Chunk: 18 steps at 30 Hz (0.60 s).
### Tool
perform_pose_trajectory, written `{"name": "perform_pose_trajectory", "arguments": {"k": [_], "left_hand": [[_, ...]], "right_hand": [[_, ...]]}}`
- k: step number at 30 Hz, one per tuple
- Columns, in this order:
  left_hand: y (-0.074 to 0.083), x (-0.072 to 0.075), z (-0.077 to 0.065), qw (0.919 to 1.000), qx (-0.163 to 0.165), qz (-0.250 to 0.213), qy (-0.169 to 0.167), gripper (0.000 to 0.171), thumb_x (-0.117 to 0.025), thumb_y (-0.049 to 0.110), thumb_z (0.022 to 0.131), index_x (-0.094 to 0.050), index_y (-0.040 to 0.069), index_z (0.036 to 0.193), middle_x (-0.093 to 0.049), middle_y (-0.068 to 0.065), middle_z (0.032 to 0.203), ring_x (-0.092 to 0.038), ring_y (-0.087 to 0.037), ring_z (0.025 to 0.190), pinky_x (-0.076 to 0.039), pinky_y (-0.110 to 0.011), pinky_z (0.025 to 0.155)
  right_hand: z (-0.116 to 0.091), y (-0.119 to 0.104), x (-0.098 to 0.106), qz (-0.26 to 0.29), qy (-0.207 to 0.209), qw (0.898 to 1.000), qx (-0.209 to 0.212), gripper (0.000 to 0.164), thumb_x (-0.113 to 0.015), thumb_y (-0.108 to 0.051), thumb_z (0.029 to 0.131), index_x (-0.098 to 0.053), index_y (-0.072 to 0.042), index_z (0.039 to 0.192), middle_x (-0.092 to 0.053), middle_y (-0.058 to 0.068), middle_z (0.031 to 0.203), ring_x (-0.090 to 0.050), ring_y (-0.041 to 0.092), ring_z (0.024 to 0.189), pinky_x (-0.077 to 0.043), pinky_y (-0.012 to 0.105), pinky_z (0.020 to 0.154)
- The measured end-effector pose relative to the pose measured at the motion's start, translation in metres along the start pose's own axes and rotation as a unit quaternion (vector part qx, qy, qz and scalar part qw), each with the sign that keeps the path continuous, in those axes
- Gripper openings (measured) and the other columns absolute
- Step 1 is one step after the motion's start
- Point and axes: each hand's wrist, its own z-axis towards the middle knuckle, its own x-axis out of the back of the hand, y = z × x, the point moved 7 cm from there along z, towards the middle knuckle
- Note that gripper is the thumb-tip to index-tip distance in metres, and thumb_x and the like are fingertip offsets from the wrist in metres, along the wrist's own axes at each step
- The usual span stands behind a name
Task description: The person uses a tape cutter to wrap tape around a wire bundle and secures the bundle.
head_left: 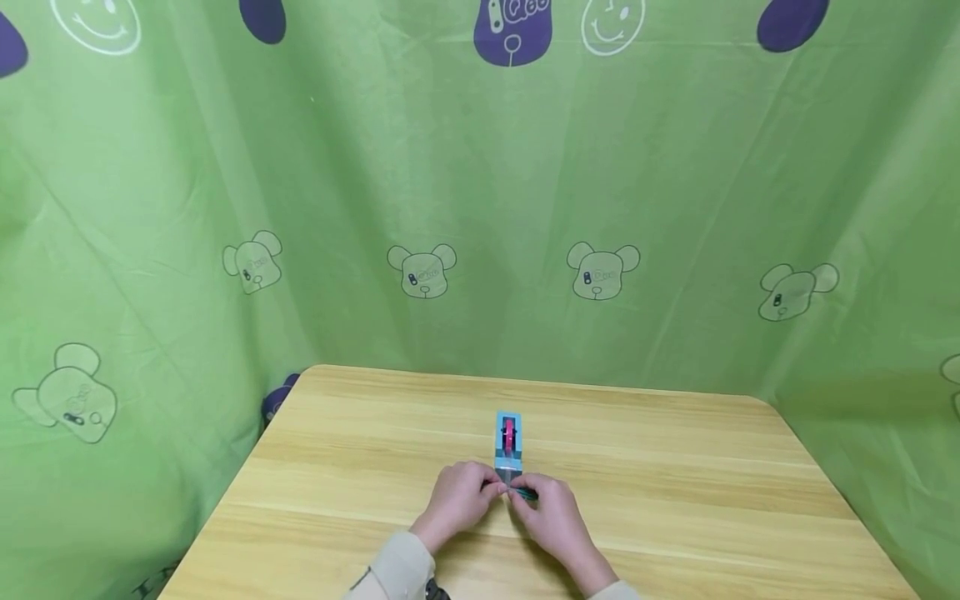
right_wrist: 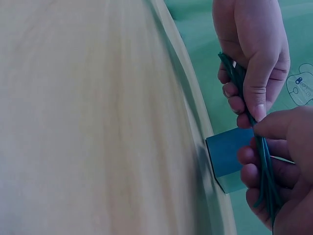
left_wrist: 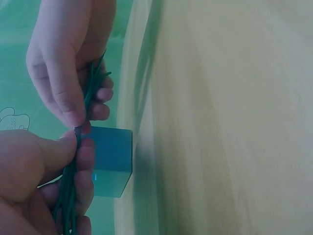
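Both hands meet just in front of a light blue tape dispenser (head_left: pixel 509 417) with a pink core (head_left: pixel 508 435). Between them they hold a thin bundle of dark green strands (right_wrist: pixel 264 171), its loose ends fanning out on either side. My left hand (head_left: pixel 459 497) pinches one half of the bundle between thumb and curled fingers. The other half is gripped by my right hand (head_left: pixel 553 515), thumb against fingers. The thumb tips come together at the bundle's middle, which they mostly cover. In the wrist views, the dispenser's blue end (left_wrist: pixel 111 152) shows behind the fingers.
The wood-grain table (head_left: pixel 337 467) spreads around the hands and dispenser. A green curtain (head_left: pixel 510 167) with cartoon bear heads hangs behind the table and along both sides. A dark band (head_left: pixel 437 590) shows at the left wrist, beside a beige sleeve (head_left: pixel 401 567).
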Motion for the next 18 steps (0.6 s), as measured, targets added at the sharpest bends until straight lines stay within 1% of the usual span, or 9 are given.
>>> {"name": "perform_pose_trajectory", "arguments": {"k": [6, 12, 18], "left_hand": [[0.0007, 0.0004, -0.0006, 0.9999, -0.001, 0.007, 0.015, 0.010, -0.071, 0.028, 0.091, -0.076, 0.022, 0.084, -0.066, 0.018, 0.076, -0.049, 0.003, 0.061, -0.043, -0.028, 0.067], [-0.0008, -0.0004, -0.0015, 0.9997, 0.013, 0.004, 0.021, 0.007, -0.073, 0.029, 0.090, -0.076, 0.023, 0.086, -0.070, 0.016, 0.085, -0.058, -0.001, 0.073, -0.049, -0.037, 0.077], [-0.0018, 0.0005, -0.0012, 0.9996, 0.013, 0.005, 0.026, 0.007, -0.074, 0.029, 0.089, -0.077, 0.023, 0.087, -0.072, 0.014, 0.088, -0.061, -0.002, 0.075, -0.050, -0.033, 0.074]], "right_hand": [[0.0019, 0.0001, 0.0014, -0.005, -0.003, 1.000, -0.002, 0.007, -0.075, -0.009, 0.087, -0.075, -0.013, 0.092, -0.072, -0.002, 0.093, -0.068, 0.017, 0.091, -0.055, 0.039, 0.083], [0.0031, 0.0012, 0.0008, -0.009, 0.003, 1.000, -0.001, 0.009, -0.077, -0.007, 0.085, -0.074, -0.015, 0.089, -0.071, -0.005, 0.091, -0.067, 0.015, 0.090, -0.055, 0.036, 0.082], [0.0030, 0.0033, 0.0004, -0.009, 0.018, 1.000, 0.000, 0.010, -0.080, -0.010, 0.083, -0.074, -0.017, 0.087, -0.069, -0.010, 0.088, -0.065, 0.010, 0.088, -0.054, 0.034, 0.082]]}}
